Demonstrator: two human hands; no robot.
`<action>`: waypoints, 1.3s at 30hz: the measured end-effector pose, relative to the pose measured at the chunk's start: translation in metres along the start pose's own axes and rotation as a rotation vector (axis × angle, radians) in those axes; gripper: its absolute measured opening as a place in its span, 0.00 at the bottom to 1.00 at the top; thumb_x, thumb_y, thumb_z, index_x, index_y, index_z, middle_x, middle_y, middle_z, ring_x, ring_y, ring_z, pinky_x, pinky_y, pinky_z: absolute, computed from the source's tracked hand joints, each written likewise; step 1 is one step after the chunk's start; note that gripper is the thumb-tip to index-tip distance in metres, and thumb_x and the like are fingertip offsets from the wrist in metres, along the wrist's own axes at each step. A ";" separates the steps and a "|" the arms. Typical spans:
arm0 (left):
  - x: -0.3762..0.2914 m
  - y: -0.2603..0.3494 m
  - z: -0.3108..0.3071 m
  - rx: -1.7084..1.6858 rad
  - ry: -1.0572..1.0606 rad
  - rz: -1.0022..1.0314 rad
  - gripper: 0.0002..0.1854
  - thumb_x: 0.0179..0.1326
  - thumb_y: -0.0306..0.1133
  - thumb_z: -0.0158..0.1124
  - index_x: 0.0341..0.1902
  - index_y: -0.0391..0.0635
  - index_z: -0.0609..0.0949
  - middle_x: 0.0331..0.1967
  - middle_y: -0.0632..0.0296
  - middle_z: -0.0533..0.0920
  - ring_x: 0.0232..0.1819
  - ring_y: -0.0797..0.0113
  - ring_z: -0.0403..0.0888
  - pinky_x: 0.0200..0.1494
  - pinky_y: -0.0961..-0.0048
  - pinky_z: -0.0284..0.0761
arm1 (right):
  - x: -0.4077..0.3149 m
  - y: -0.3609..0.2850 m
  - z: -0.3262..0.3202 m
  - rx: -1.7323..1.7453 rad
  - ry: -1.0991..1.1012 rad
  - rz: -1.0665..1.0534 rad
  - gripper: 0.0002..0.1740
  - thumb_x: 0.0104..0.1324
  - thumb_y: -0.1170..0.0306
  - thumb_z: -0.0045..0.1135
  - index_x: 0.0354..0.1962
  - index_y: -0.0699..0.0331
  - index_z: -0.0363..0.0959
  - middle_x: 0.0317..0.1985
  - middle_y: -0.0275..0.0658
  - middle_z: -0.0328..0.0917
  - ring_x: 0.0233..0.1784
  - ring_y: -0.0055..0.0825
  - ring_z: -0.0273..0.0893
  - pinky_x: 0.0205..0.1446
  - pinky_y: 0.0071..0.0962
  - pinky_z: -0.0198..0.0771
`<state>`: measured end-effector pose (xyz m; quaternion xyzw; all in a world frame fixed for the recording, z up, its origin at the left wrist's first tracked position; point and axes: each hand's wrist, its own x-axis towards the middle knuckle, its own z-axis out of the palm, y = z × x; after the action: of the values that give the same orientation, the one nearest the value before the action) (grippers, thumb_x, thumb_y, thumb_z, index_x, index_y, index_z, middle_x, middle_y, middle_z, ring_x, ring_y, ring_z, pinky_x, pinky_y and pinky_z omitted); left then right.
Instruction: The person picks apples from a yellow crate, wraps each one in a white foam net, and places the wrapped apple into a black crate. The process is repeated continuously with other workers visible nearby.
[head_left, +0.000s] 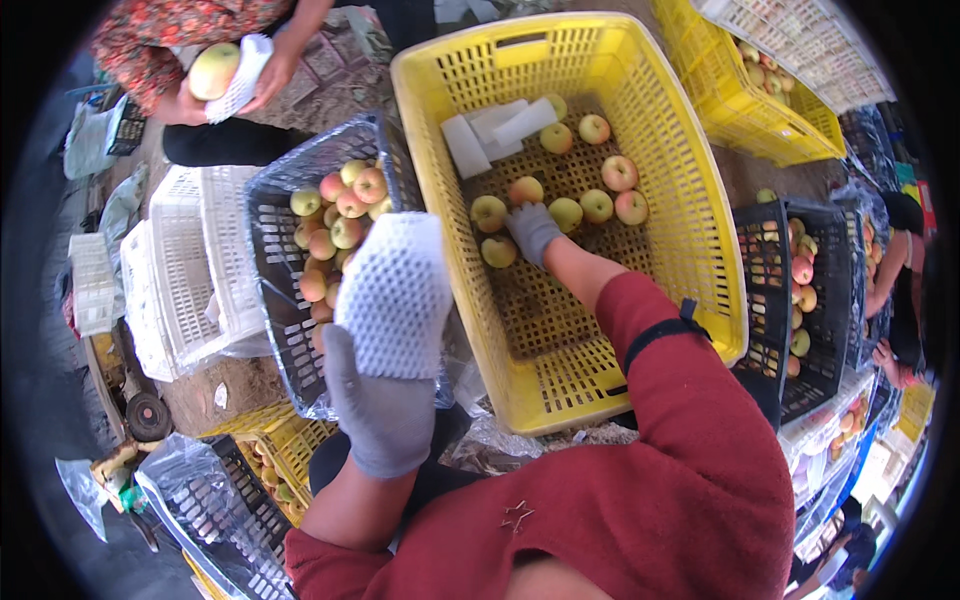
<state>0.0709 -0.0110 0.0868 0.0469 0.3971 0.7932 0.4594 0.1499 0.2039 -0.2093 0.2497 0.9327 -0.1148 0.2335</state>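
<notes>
My left hand, in a grey glove, holds up a white foam net sleeve close to the camera, its thumb along the sleeve's side. My right hand, also gloved, reaches into a large yellow plastic crate. Its fingers are at the near side of a red-yellow apple; their tips are hidden, so a grip cannot be made out. Several apples lie around that hand, among them a greenish apple to its left and another to its right. Flattened foam sleeves lie at the crate's far left.
Left of the yellow crate stands a dark crate lined with plastic film, holding many apples. White crates are further left. Another black crate with apples stands on the right. At upper left another person's hands hold an apple and foam sleeve.
</notes>
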 end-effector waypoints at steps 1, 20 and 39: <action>0.001 0.001 0.001 0.048 -0.051 -0.017 0.38 0.71 0.61 0.41 0.72 0.42 0.61 0.69 0.55 0.66 0.71 0.57 0.63 0.73 0.57 0.57 | -0.005 0.002 -0.003 0.055 0.020 0.026 0.25 0.59 0.65 0.62 0.54 0.59 0.72 0.54 0.47 0.74 0.60 0.43 0.71 0.60 0.36 0.69; -0.032 -0.014 0.031 0.054 -0.386 0.047 0.39 0.71 0.63 0.41 0.71 0.42 0.63 0.66 0.56 0.70 0.68 0.62 0.68 0.69 0.66 0.64 | -0.281 -0.099 -0.243 0.514 1.137 -0.468 0.36 0.44 0.59 0.76 0.51 0.59 0.72 0.50 0.43 0.72 0.53 0.45 0.73 0.57 0.39 0.71; -0.046 -0.023 0.017 -0.029 -0.725 -0.356 0.40 0.64 0.55 0.47 0.68 0.32 0.62 0.63 0.42 0.70 0.63 0.51 0.71 0.65 0.57 0.71 | -0.279 -0.054 -0.171 1.862 -0.225 -0.808 0.21 0.71 0.74 0.50 0.61 0.69 0.68 0.57 0.44 0.75 0.60 0.29 0.75 0.64 0.32 0.74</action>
<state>0.1206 -0.0307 0.0961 0.2476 0.2002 0.6388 0.7004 0.2711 0.0997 0.0810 -0.0134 0.4603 -0.8874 -0.0235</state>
